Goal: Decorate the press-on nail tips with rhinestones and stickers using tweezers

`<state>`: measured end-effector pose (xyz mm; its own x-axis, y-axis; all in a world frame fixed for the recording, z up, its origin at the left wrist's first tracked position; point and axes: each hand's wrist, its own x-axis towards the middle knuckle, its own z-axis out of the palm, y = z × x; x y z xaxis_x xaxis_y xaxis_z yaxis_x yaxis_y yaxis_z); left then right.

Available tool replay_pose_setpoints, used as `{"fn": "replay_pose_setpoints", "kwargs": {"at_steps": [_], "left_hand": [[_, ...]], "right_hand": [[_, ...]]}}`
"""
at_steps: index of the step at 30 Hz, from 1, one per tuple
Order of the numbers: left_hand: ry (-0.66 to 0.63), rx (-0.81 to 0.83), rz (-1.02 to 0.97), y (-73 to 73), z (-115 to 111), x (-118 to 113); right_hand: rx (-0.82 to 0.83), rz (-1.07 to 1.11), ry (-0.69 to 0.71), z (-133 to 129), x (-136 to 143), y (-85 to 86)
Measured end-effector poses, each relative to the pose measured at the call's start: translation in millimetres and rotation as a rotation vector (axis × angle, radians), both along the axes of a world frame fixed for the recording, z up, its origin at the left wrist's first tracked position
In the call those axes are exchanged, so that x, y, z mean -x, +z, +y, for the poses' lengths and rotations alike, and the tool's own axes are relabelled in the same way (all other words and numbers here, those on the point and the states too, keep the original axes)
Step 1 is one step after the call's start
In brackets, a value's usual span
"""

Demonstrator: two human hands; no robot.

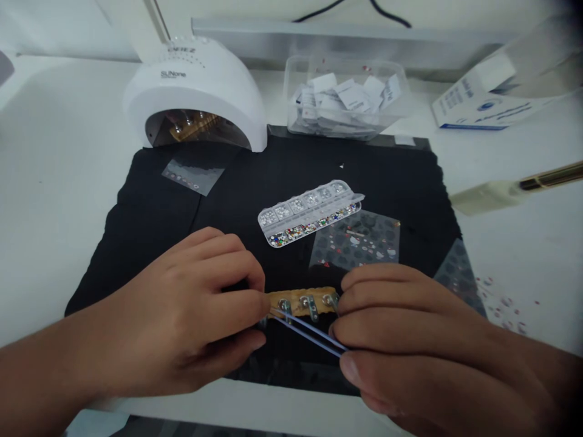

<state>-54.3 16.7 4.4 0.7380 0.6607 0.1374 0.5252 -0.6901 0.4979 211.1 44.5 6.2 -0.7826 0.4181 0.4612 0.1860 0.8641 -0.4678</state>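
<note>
Black matting point(401, 176) fronted the SUNone lamp point(200, 91). Over it, the left hand point(182, 309) pinched the front nail stand's point(296, 298) end; the rear stand point(195, 127) already sat inside the lamp. The right hand point(410, 340) pinched blue tweezers point(314, 331). Visible nail tips point(312, 308) looked decorated; covered ones couldn't be judged.

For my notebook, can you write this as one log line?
left hand: at nail-tip stand | right hand: holding tweezers | nail lamp: behind

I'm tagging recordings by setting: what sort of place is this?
Probably a nail-art workstation, judging by the white domed SUNone lamp, the open case of tiny gems, and the tweezers in the right hand.
</note>
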Motion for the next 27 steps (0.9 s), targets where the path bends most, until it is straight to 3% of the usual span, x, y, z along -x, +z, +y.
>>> {"fn": "replay_pose_setpoints", "kwargs": {"at_steps": [17,24,26,27], "left_hand": [[-0.013,-0.075,-0.033,-3.7,-3.5,-0.6],[-0.021,-0.097,-0.019,-3.2,-5.4,1.0],[-0.025,-0.096,-0.02,-2.8,-5.9,0.8],[-0.025,-0.101,-0.021,-2.9,-6.1,0.6]], "right_hand": [[0.045,0.085,-0.103,-2.6,3.9,-6.7],[0.214,0.132,-0.04,12.0,-10.7,-7.0],[0.286,0.316,0.07,17.0,-9.3,-14.5],[0.397,0.359,0.01,19.3,-7.3,-18.9]]}}
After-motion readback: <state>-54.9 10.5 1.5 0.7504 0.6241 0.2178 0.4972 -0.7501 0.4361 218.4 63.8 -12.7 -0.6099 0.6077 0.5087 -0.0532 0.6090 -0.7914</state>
